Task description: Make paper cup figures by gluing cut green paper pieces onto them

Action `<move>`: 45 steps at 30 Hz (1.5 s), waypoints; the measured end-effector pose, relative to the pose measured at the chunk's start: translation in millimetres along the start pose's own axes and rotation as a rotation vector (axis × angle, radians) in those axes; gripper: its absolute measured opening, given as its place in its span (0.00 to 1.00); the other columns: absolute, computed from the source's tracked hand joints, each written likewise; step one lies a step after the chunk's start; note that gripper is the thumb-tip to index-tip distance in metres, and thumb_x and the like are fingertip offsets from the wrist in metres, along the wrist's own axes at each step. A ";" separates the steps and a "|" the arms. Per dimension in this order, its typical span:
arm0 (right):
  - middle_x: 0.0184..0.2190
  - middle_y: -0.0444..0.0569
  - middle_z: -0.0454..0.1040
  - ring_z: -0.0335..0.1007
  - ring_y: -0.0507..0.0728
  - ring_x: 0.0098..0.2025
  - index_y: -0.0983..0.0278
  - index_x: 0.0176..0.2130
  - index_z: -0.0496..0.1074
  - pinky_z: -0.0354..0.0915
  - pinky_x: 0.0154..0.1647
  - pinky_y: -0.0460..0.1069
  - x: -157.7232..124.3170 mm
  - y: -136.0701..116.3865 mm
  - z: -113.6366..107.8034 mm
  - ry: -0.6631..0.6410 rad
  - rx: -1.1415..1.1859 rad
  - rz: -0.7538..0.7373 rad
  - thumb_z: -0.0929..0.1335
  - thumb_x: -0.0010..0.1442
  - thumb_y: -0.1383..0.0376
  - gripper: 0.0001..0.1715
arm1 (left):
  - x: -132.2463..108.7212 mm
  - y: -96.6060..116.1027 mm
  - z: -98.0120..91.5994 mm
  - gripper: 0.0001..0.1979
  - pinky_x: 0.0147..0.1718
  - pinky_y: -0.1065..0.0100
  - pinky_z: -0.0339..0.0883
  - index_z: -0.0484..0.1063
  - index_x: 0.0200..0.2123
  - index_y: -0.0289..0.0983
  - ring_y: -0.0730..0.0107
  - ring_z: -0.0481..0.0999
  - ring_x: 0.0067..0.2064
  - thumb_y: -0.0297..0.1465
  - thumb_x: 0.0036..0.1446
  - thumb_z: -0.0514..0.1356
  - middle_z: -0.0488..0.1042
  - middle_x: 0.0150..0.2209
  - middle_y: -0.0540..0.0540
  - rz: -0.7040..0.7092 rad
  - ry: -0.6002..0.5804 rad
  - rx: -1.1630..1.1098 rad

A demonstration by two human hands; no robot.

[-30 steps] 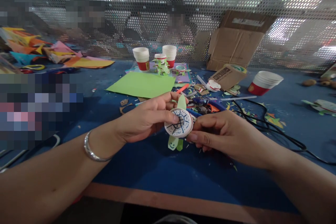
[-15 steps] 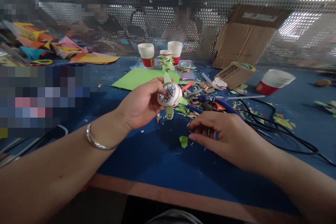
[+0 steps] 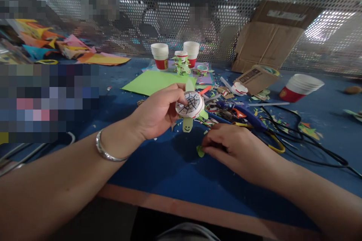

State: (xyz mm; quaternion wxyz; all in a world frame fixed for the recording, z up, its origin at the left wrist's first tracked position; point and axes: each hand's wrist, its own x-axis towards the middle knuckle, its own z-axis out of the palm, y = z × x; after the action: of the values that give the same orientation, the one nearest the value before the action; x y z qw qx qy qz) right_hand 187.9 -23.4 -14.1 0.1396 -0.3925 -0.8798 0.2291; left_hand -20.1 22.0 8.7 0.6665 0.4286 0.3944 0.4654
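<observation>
My left hand (image 3: 161, 111) is closed on a paper-cup turtle (image 3: 190, 107), holding it above the table. Dark lines and dots cover the turtle's white round top; a green paper head with a smiley face (image 3: 187, 125) points toward me, and green paper limbs stick out. Over the blue table, my right hand (image 3: 232, 143) pinches a small green paper piece (image 3: 200, 151) between thumb and fingertips. Just past that hand lie a blue glue gun (image 3: 249, 115) and a yellow-handled tool (image 3: 274, 145), partly covered by the hand.
Paper cup stacks (image 3: 160, 56) stand at the back beside more paper turtles (image 3: 182, 64). A green sheet (image 3: 154, 82) lies in front of them. Scraps and a black cable (image 3: 316, 156) spread to the right. Another cup stack (image 3: 301, 87) and cardboard (image 3: 263, 47) are farther right.
My right fingertips have closed on the green paper piece, which lay flat on the table before and now tilts up. The turtle stays in my left hand, its top turned more toward me.
</observation>
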 end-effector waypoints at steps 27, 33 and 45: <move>0.29 0.40 0.79 0.73 0.50 0.30 0.61 0.33 0.78 0.66 0.31 0.46 -3.4 -4.2 -9.3 0.077 0.223 0.104 0.70 0.61 0.69 0.06 | -0.4 2.0 4.7 0.09 0.21 0.73 0.66 0.66 0.31 0.36 0.74 0.70 0.24 0.20 0.45 0.57 0.67 0.28 0.51 -0.004 0.064 0.004; 0.32 0.41 0.81 0.74 0.50 0.31 0.61 0.37 0.80 0.67 0.32 0.46 -5.9 -4.7 -8.5 0.058 0.276 0.115 0.70 0.60 0.71 0.09 | -1.2 2.6 5.8 0.09 0.22 0.74 0.66 0.65 0.31 0.36 0.75 0.70 0.24 0.19 0.45 0.56 0.68 0.28 0.51 -0.001 0.079 -0.002; 0.35 0.41 0.83 0.77 0.51 0.34 0.60 0.38 0.83 0.69 0.37 0.46 -4.2 -1.6 -10.3 0.053 0.193 0.096 0.70 0.61 0.71 0.10 | -1.3 0.7 2.9 0.10 0.23 0.74 0.67 0.68 0.33 0.35 0.75 0.72 0.24 0.19 0.46 0.57 0.70 0.28 0.51 0.035 0.033 -0.010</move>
State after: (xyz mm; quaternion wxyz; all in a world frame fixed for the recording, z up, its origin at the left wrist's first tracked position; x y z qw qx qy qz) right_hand 194.0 -24.5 -4.7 0.1888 -0.4249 -0.8297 0.3088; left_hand -18.0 20.3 10.4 0.6539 0.4242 0.3954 0.4860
